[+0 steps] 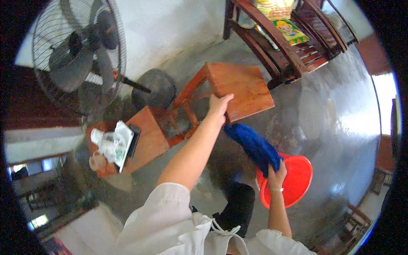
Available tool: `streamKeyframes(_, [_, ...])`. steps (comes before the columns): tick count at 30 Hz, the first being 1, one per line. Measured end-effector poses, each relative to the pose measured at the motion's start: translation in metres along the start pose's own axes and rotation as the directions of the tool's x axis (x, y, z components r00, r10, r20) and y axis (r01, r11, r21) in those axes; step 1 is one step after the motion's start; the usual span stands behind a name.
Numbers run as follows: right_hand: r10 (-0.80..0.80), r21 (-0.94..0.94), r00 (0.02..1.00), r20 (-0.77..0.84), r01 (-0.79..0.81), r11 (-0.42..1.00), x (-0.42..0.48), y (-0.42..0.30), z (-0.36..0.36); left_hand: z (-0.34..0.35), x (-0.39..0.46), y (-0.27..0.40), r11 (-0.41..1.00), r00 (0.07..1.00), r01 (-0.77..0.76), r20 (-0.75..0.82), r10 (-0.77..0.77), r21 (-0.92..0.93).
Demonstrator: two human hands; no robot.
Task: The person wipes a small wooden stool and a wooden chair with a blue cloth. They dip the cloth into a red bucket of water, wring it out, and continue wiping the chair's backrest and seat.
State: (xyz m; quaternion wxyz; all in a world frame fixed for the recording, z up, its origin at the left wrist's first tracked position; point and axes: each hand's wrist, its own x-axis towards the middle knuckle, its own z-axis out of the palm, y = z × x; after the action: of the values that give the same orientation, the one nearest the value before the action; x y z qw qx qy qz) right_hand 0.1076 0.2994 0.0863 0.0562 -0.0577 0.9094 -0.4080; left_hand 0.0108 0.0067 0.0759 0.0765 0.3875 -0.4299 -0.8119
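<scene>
My left hand (220, 108) grips the near left edge of a wooden stool (244, 87), thumb on top and fingers tucked beneath the seat. The stool looks tilted, its legs pointing left. In my right hand (276, 174) is a blue cloth (253, 145), bunched at the lower end and stretching up towards the stool's near corner. Whether the cloth touches the stool there, I cannot tell. Behind and under the right wrist stands a red plastic bucket (298, 178), its inside partly visible.
On the left, a second wooden stool (148, 140) bears white plastic packaging (111, 146) and a dark flat object (134, 140). A large fan (79, 47) with a round base (156, 89) stands beyond it. A dark wooden bench (280, 57) at the back holds bright packages (290, 32).
</scene>
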Motion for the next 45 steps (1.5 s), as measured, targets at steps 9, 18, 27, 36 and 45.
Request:
streamKeyframes(9, [0.123, -0.112, 0.990, 0.065, -0.116, 0.987, -0.084, 0.003, -0.147, 0.053, -0.083, -0.005, 0.997, 0.987, 0.008, -0.161, -0.019, -0.073])
streamKeyframes(18, [0.159, -0.127, 0.981, 0.108, -0.145, 0.981, -0.072, -0.002, -0.183, -0.005, -0.141, -0.077, 0.924, 0.967, 0.201, -0.085, -0.240, -0.325])
streamKeyframes(27, [0.076, -0.215, 0.997, 0.010, -0.072, 0.974, -0.115, -0.005, -0.153, -0.139, -0.197, -0.112, 0.889, 0.835, 0.375, -0.320, -0.447, -0.264])
streamKeyframes(36, [0.151, -0.245, 0.952, 0.265, -0.085, 0.966, -0.146, -0.046, -0.145, -0.372, -0.254, -0.153, 0.932, 0.869, 0.336, -0.337, -0.363, -0.139])
streamKeyframes(45, [0.092, -0.330, 0.937, 0.337, 0.026, 0.943, -0.181, -0.092, -0.128, -0.521, -0.304, -0.165, 0.898, 0.775, 0.406, -0.459, -0.435, -0.167])
